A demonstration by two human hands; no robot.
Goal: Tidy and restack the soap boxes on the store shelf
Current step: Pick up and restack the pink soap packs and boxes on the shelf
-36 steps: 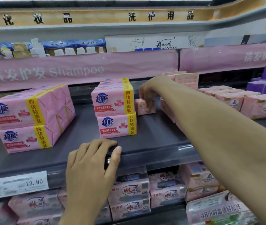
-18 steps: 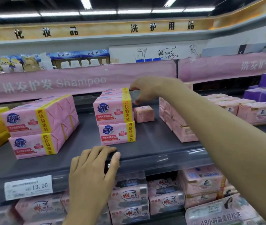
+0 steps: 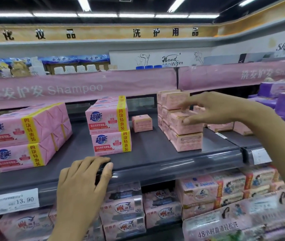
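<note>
Head view shows 超能 soap boxes (image 3: 109,122), 13.90 tag (image 3: 11,202).

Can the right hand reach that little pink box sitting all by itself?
Probably yes. The lone soap box stands on bare shelf beside the stack where the right hand is, with nothing between.

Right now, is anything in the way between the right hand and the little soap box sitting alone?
Yes. The stack of pink boxes stands between the right hand and the lone soap box, which sits left of the stack.
</note>
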